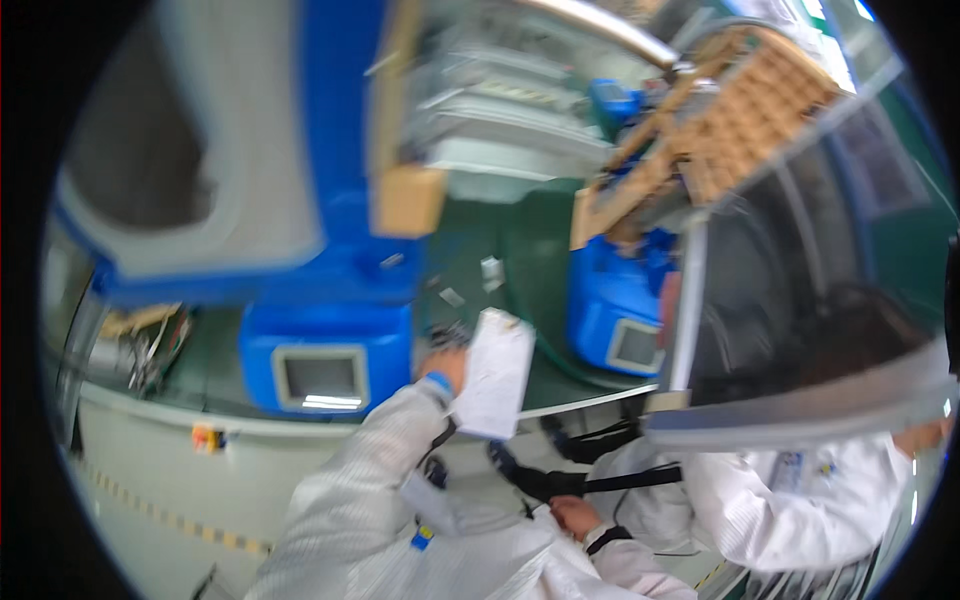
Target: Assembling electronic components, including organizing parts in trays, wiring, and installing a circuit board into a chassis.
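My left hand, with a blue band at the wrist, reaches over the front of the green bench. A white sheet of paper with faint marks lies right against it and juts past the bench edge. Motion smears the fingers, so whether they grip the sheet is unclear. Small dark things show blurred at the fingertips. Low in front of my body is my right hand, fingers curled in and a black band at its wrist. What it holds, if anything, is hidden.
Blue machines with small screens stand left and right on the green bench. A wooden grid tray is at the back right. A co-worker in a white coat is close on my right, behind a clear panel.
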The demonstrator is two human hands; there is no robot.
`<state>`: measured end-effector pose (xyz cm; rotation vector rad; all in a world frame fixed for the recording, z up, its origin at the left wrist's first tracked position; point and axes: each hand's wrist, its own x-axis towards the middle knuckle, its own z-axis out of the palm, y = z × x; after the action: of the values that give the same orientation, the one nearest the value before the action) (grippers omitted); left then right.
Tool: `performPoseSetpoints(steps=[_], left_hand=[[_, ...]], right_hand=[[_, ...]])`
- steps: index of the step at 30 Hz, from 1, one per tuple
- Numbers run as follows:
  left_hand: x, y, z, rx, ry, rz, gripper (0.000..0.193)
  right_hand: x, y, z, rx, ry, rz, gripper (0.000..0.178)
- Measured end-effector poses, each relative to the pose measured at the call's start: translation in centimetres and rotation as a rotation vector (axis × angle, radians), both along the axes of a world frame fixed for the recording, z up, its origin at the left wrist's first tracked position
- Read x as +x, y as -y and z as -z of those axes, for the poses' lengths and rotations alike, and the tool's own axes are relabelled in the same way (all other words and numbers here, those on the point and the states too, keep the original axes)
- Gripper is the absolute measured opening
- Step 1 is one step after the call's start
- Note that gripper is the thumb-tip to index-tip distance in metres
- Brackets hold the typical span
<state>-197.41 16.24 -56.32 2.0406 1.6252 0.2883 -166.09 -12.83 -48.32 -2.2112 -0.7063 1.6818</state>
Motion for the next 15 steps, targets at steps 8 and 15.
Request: performPoseSetpoints(steps=[8,15], left_hand=[[-2.0,-1.7,3.2,0.07,-0.303,0.052,0.029],[-0.8,-2.8,0.1,-0.023,-0.336,0.122,0.043]], right_hand=[[4.1,5.1,3.7,0.019,0.4,-0.664,0.039],[4.5,7.0,5.2,0.257,0.287,-0.599,0.027]])
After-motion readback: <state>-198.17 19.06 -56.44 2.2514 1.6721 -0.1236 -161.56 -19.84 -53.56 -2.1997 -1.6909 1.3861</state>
